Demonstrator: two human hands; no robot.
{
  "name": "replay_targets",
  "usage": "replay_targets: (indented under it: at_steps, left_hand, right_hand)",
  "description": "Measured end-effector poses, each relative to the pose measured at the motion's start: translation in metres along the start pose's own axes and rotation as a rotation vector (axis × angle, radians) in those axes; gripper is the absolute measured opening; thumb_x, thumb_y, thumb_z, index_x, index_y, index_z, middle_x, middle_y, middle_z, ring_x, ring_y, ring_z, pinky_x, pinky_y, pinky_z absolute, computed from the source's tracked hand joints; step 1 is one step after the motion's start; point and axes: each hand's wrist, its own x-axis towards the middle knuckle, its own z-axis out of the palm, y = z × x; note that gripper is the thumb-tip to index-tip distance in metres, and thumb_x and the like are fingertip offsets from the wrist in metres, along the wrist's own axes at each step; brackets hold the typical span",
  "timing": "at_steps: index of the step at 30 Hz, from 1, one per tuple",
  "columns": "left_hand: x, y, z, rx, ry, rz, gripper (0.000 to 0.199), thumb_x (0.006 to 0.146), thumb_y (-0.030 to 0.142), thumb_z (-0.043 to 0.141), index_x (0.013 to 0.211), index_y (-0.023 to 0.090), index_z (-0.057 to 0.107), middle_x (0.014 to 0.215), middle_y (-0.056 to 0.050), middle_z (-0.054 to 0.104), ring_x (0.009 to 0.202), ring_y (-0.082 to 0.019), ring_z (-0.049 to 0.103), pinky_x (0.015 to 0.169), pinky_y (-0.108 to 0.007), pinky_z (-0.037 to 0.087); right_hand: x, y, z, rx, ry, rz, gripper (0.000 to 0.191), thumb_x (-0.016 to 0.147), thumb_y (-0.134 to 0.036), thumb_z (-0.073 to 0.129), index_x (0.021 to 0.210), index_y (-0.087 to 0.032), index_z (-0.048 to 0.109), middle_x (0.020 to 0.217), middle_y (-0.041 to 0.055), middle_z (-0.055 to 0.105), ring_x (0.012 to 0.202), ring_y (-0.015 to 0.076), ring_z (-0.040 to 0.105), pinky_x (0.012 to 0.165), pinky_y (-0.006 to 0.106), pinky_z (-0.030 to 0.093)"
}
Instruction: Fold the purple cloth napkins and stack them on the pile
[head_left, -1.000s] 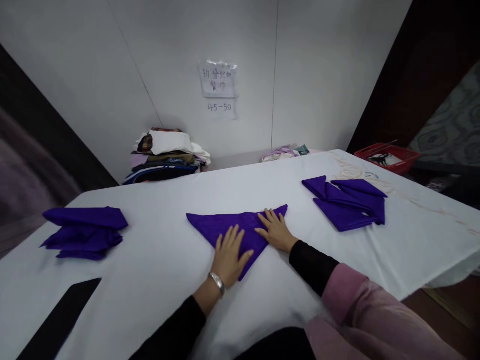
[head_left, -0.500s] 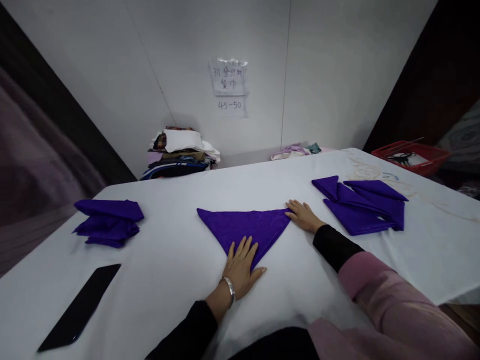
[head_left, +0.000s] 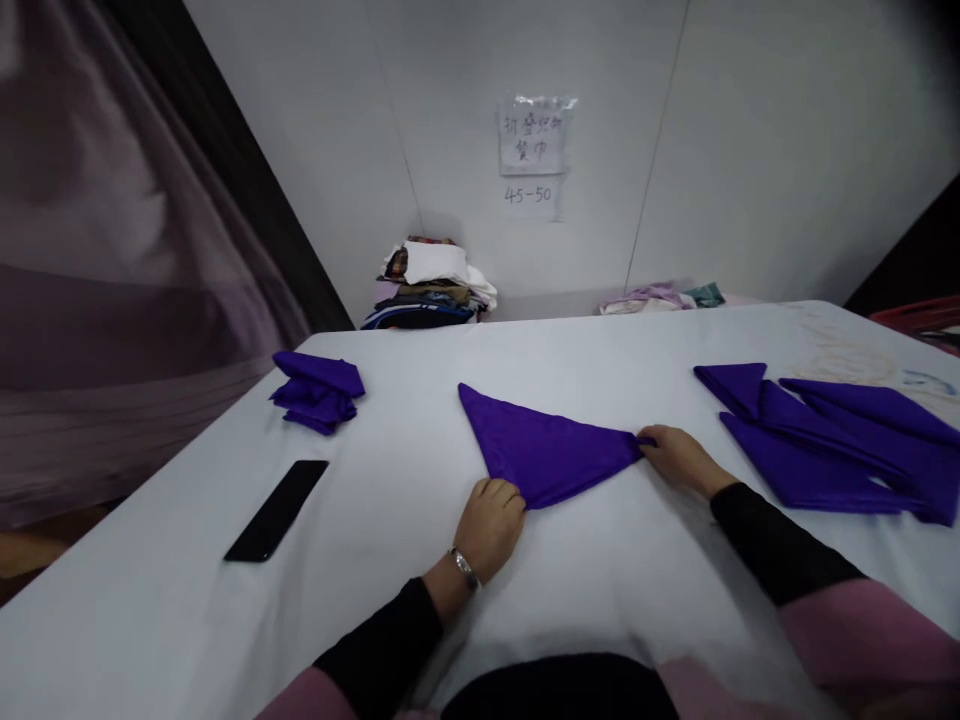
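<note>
A purple cloth napkin point(head_left: 551, 450), folded into a triangle, lies on the white-covered table in front of me. Its long edge faces away and slopes down to the right. My left hand point(head_left: 491, 525), with a silver bracelet at the wrist, grips the corner nearest me with curled fingers. The right-hand corner is pinched in my right hand point(head_left: 675, 458), thumb and fingers closed on it. The far left corner lies free on the cloth.
Folded purple napkins point(head_left: 832, 445) lie to the right. A crumpled purple pile point(head_left: 319, 390) is at the left, with a black phone-like slab point(head_left: 277, 510) nearer me. Stacked clothes point(head_left: 431, 285) stand behind the table point(head_left: 390, 620), below a paper sign point(head_left: 531, 150).
Both hands lay flat on the napkin; now their fingers are closed on two corners. The napkin has turned a little, its right corner nearer me. My view has swung left.
</note>
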Motion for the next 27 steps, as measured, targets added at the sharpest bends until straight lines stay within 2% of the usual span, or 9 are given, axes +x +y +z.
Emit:
replay_targets:
  at_steps: [3,6,10,12,14,16,20,23,27]
  left_hand:
    - [-0.014,-0.008,-0.005,-0.018,-0.006,0.003,0.011,0.085,0.017,0.048,0.083,0.020,0.058,0.086,-0.003,0.060,0.087,-0.019,0.052,0.082,-0.037,0.040]
    - [-0.027,-0.014,-0.006,-0.104,-0.024,0.021,0.008,0.084,0.021,0.051,0.085,0.020,0.059,0.090,-0.003,0.061,0.087,-0.018,0.053,0.080,-0.035,0.041]
    - [-0.023,-0.019,-0.009,-0.230,0.092,-0.039,0.017,0.085,0.034,0.053,0.091,0.020,0.060,0.097,-0.005,0.063,0.092,-0.019,0.055,0.083,-0.037,0.043]
    - [-0.011,-0.020,-0.009,-0.252,0.153,-0.067,0.020,0.086,0.034,0.050,0.096,0.020,0.060,0.103,-0.006,0.063,0.098,-0.020,0.055,0.089,-0.039,0.042]
    - [0.005,-0.021,-0.006,-0.234,0.170,-0.098,0.024,0.088,0.033,0.047,0.104,0.019,0.059,0.114,-0.007,0.060,0.109,-0.021,0.052,0.096,-0.041,0.039]
    - [0.022,-0.023,0.001,-0.178,0.143,-0.155,0.032,0.088,0.032,0.045,0.115,0.018,0.054,0.128,-0.010,0.053,0.122,-0.023,0.043,0.103,-0.044,0.033]
    - [0.042,-0.031,0.020,-0.056,0.032,-0.247,0.049,0.088,0.037,0.043,0.130,0.014,0.041,0.144,-0.013,0.034,0.135,-0.026,0.023,0.110,-0.047,0.021]
    - [0.042,-0.039,0.031,-0.021,-0.039,-0.319,0.061,0.087,0.049,0.039,0.134,0.009,0.036,0.146,-0.015,0.029,0.137,-0.028,0.018,0.111,-0.047,0.018]
    - [0.036,-0.048,0.035,-0.036,-0.088,-0.358,0.073,0.085,0.061,0.028,0.138,0.010,0.031,0.147,-0.013,0.026,0.137,-0.026,0.015,0.111,-0.048,0.015]
  right_hand:
    - [-0.019,-0.001,0.000,0.144,-0.073,-0.003,0.026,0.078,-0.028,0.044,0.090,-0.022,0.066,0.086,0.0035,0.070,0.079,0.0208,0.064,0.069,0.029,0.048]
    - [-0.036,0.003,0.002,0.131,-0.090,-0.014,0.028,0.080,-0.033,0.043,0.094,-0.022,0.065,0.089,0.0045,0.069,0.080,0.0224,0.064,0.069,0.032,0.050]
    - [-0.043,-0.004,0.001,-0.053,0.091,-0.117,0.040,0.082,-0.033,0.044,0.113,-0.014,0.060,0.106,0.0146,0.064,0.094,0.0287,0.061,0.080,0.042,0.048]
    - [-0.041,-0.020,0.000,-0.073,0.209,-0.223,0.042,0.084,-0.035,0.045,0.119,-0.014,0.057,0.116,0.0164,0.059,0.105,0.0304,0.056,0.088,0.046,0.045]
    - [-0.036,-0.047,0.002,-0.001,0.261,-0.349,0.043,0.087,-0.039,0.044,0.124,-0.018,0.053,0.126,0.0142,0.054,0.116,0.0289,0.050,0.096,0.047,0.041]
    - [-0.033,-0.077,0.007,0.087,0.221,-0.454,0.047,0.089,-0.043,0.042,0.130,-0.021,0.047,0.135,0.0121,0.046,0.124,0.0269,0.042,0.100,0.047,0.037]
    - [-0.028,-0.123,0.028,0.099,-0.047,-0.586,0.058,0.090,-0.051,0.038,0.139,-0.023,0.034,0.147,0.0104,0.027,0.136,0.0263,0.020,0.107,0.049,0.024]
    - [-0.029,-0.130,0.047,0.025,-0.187,-0.637,0.062,0.088,-0.057,0.036,0.142,-0.026,0.027,0.149,0.0101,0.021,0.137,0.0280,0.013,0.107,0.055,0.015]
    - [-0.033,-0.123,0.062,-0.042,-0.188,-0.664,0.065,0.087,-0.059,0.036,0.142,-0.028,0.024,0.149,0.0103,0.021,0.137,0.0288,0.012,0.107,0.056,0.009]
